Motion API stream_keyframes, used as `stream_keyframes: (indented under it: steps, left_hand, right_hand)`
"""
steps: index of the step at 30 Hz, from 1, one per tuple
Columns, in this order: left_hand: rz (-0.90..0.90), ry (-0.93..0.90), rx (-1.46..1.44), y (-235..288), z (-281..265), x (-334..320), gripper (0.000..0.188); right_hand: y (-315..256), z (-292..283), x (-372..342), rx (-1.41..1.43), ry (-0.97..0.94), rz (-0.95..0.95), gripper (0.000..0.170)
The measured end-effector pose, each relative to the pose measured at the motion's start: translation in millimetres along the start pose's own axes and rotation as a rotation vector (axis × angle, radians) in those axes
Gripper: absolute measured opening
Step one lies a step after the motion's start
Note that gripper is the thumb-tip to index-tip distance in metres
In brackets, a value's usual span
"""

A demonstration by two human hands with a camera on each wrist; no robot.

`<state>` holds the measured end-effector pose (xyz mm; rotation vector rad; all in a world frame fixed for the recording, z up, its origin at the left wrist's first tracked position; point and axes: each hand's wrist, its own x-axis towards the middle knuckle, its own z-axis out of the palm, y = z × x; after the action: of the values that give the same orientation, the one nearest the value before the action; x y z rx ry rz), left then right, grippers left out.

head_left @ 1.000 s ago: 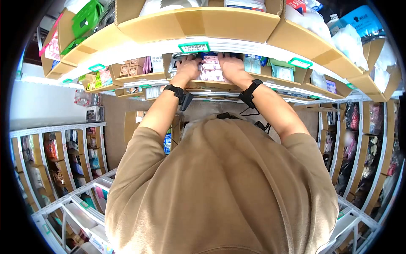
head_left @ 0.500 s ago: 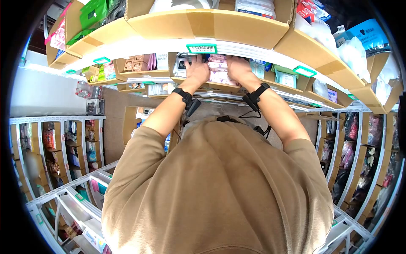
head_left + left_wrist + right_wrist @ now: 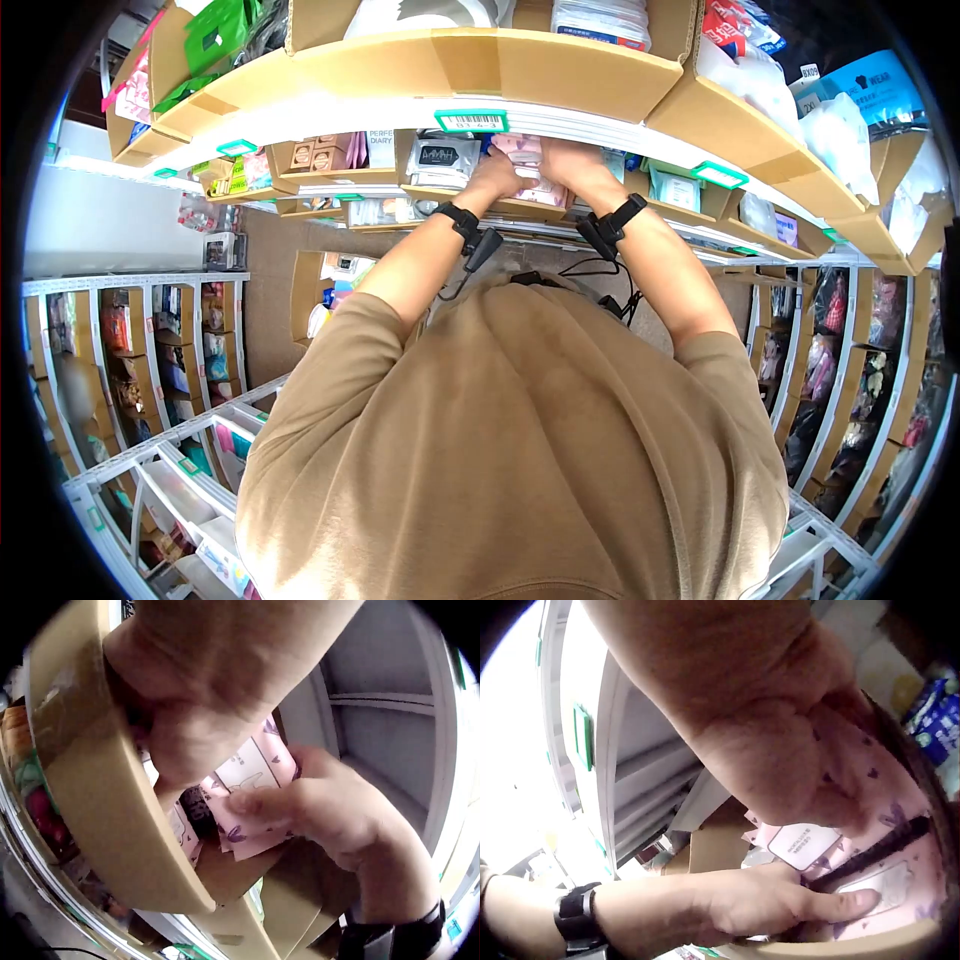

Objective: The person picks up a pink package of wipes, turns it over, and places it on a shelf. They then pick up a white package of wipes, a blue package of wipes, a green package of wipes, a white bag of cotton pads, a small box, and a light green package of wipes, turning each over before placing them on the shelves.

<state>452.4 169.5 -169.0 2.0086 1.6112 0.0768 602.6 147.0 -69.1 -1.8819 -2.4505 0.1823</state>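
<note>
Pink packs with purple leaf and heart prints [image 3: 524, 150] fill a cardboard bin [image 3: 127, 802] on the shelf. My left hand [image 3: 497, 177] is at their left side; in the right wrist view the left hand [image 3: 772, 900] has its thumb over the face of one pack [image 3: 926, 874], fingers hidden beneath. My right hand [image 3: 575, 162] reaches in from the other side. In the left wrist view the right hand [image 3: 330, 802] grips another pink pack [image 3: 262, 769], thumb across its printed front. A dark gap separates packs between the hands.
Left of the packs lies a grey-white package with a black label [image 3: 440, 158]. An upper shelf lip with a green-framed barcode tag [image 3: 471, 121] overhangs the hands. Blue packaging [image 3: 936, 724] is beside the bin. Side shelves [image 3: 150, 350] hold bagged goods.
My left hand has moved right, off the grey-white package and onto the pink packs. My right hand has shifted slightly over them. The hands are closer together.
</note>
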Motion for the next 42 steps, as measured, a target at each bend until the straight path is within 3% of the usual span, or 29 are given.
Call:
stream_keyframes:
  steps: [2, 3, 4, 6, 7, 12, 14, 16, 18, 19, 23, 24, 26, 30, 38, 42]
  left_hand:
    - [-0.013, -0.176, -0.087, 21, -42, -17, 0.094]
    - [-0.043, -0.133, -0.213, -7, -7, 14, 0.085]
    - [-0.043, -0.13, -0.209, -3, -14, 8, 0.085]
    - [-0.143, -0.252, -0.739, 8, -29, -9, 0.075]
    - [-0.215, -0.268, -0.79, 15, -36, -15, 0.068]
    - [-0.157, -0.21, -0.581, 23, -59, -31, 0.069]
    - [-0.091, -0.012, -0.205, 14, -61, -31, 0.074]
    - [-0.051, -0.017, -0.153, 8, -74, -40, 0.081]
    - [0.068, 0.111, 0.059, 10, -90, -61, 0.074]
    - [0.178, 0.108, 0.108, 12, -98, -70, 0.059]
    - [0.303, -0.061, -0.155, -13, -79, -77, 0.039]
    - [0.305, -0.062, -0.151, -17, -76, -77, 0.039]
    - [0.231, -0.036, -0.406, -24, -70, -75, 0.04]
    - [0.283, -0.082, -0.559, -37, -55, -51, 0.043]
    - [0.315, -0.003, -0.556, -41, -59, -70, 0.04]
    - [0.263, 0.042, -0.542, -40, -61, -73, 0.038]
  right_hand:
    - [-3, -15, -4, 0.077, -0.017, 0.006, 0.041]
    - [-5, -21, -4, 0.153, -0.031, 0.009, 0.038]
    - [-4, -18, -3, 0.155, -0.026, 0.007, 0.038]
    - [-1, -8, 0, 0.181, 0.017, 0.003, 0.036]
    - [0, -8, 1, 0.182, 0.02, 0.005, 0.036]
    - [5, -11, 7, 0.248, -0.103, 0.093, 0.03]
    - [9, -15, 8, 0.399, -0.213, 0.128, 0.033]
    - [12, -14, 10, 0.448, -0.248, 0.118, 0.031]
    - [12, -10, 11, 0.408, -0.212, 0.064, 0.028]
    - [11, -8, 13, 0.384, -0.194, 0.036, 0.027]
    - [8, 0, 22, 0.325, -0.156, -0.058, 0.023]
    - [8, 2, 24, 0.312, -0.148, -0.077, 0.022]
    - [9, 6, 26, 0.282, -0.134, -0.106, 0.021]
    - [7, 1, 21, 0.168, -0.172, -0.144, 0.022]
    - [0, -23, 19, -0.097, -0.345, -0.248, 0.032]
    - [1, -23, 16, 0.003, -0.238, -0.201, 0.026]
